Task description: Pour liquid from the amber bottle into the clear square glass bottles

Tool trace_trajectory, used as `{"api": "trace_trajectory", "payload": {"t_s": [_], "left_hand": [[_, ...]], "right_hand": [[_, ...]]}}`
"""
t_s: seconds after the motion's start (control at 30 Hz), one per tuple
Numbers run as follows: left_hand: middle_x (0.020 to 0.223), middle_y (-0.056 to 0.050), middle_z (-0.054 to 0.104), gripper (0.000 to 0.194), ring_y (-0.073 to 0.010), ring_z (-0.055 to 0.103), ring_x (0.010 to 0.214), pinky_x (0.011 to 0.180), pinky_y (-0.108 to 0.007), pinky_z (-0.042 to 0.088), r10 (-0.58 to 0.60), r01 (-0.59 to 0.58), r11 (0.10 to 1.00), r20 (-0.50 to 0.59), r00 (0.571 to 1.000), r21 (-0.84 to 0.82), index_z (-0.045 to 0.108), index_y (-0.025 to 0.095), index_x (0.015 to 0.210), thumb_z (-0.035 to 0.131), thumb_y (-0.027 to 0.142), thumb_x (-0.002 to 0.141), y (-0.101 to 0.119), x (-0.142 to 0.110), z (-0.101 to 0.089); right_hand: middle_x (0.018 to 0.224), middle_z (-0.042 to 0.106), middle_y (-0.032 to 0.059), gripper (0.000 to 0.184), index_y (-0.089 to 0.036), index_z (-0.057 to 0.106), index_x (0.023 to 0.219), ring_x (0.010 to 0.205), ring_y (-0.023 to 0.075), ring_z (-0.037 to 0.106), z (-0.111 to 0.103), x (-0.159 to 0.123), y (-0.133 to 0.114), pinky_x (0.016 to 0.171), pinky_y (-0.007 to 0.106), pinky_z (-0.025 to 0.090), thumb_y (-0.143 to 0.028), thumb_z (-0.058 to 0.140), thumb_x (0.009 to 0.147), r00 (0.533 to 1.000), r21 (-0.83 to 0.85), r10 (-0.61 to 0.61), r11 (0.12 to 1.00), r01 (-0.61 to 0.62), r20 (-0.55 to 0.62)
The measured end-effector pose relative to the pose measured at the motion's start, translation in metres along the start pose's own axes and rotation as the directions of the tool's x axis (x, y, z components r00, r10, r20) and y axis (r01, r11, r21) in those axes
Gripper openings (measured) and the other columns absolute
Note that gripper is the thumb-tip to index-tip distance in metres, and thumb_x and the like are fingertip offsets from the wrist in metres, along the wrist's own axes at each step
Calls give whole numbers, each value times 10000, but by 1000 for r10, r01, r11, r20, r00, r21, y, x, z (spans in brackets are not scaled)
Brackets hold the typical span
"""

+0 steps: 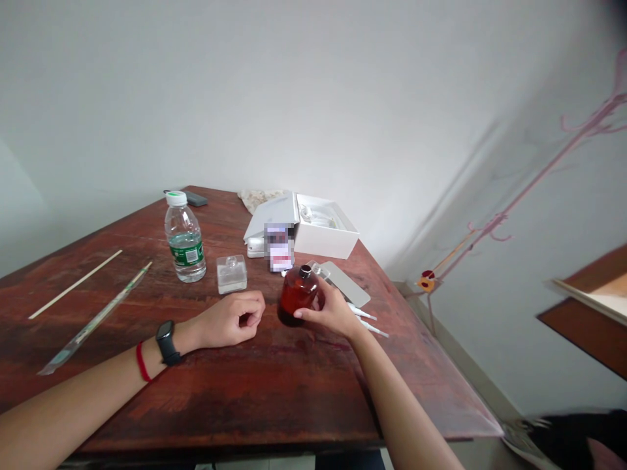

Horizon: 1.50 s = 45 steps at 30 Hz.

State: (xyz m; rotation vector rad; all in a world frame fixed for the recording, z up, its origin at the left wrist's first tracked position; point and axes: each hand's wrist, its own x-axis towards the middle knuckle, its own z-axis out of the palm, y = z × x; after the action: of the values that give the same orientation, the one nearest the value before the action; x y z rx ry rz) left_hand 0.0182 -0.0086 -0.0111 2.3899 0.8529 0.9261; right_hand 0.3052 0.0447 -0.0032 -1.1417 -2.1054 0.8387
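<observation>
There is one left hand (229, 320), one right hand (337, 313), one amber bottle (296, 295), one water bottle (183, 235), at least one square clear bottle (232, 277), one white box (326, 242), two long sticks (75, 284), one watch (168, 342) and one wristband (142, 362).

Soft, diffuse daylight-like brightness covers the pale wall (313, 98); its source is out of view. Toward two o'clock, the rack (539, 179) leans with wide-angle stretch beside its faint shadow, and the corner darkens. Between four and five, sheen hazes the surface (294, 405) and the edges smear. A pixelated patch (280, 245) sits near centre.
</observation>
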Motion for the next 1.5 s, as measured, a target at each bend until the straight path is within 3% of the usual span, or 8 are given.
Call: {"api": "trace_trajectory", "payload": {"t_s": [0.17, 0.33, 0.73, 1.17, 1.5], "left_hand": [[815, 4, 561, 244, -138, 493, 696, 645, -254, 370, -9, 9, 1000, -2, 1000, 9, 409, 218, 698, 511, 7, 766, 1, 0, 0], [808, 8, 553, 244, -135, 488, 681, 633, -253, 361, -6, 6, 1000, 6, 1000, 10, 409, 216, 695, 508, 4, 765, 3, 1, -1], [815, 8, 569, 245, -142, 506, 694, 647, -254, 367, -7, 6, 1000, 16, 1000, 31, 420, 218, 706, 517, -1, 758, -2, -1, 1], [810, 9, 584, 254, -137, 517, 696, 651, -245, 380, 26, -26, 1000, 10, 1000, 14, 402, 220, 717, 526, 13, 797, 1, 0, 0], [822, 6, 571, 249, -140, 502, 703, 658, -256, 363, 19, -19, 1000, 28, 999, 12, 413, 218, 724, 513, 0, 791, 0, -1, 1]], "right_hand": [[662, 530, -60, 794, -192, 621, 1370, 601, 168, 468, 1, 0, 0, 559, 283, 337, -584, 908, 741, 1000, -38, -14, 999, 13, -26], [619, 511, -59, 632, -185, 699, 1198, 583, 165, 465, 1, 0, 0, 550, 284, 316, -595, 891, 757, 999, -80, -10, 997, 7, -35], [617, 465, -59, 613, -204, 720, 1181, 582, 160, 420, 3, -1, -3, 551, 283, 299, -613, 881, 753, 996, -93, -37, 995, 30, -78], [634, 444, -76, 791, -204, 625, 1409, 585, 159, 413, 2, 0, -3, 550, 286, 298, -577, 891, 763, 999, -31, 1, 1000, -2, -37], [647, 482, -65, 800, -194, 610, 1435, 599, 168, 454, 3, -1, -2, 556, 285, 330, -555, 887, 776, 999, -41, -12, 999, 10, -47]]}}
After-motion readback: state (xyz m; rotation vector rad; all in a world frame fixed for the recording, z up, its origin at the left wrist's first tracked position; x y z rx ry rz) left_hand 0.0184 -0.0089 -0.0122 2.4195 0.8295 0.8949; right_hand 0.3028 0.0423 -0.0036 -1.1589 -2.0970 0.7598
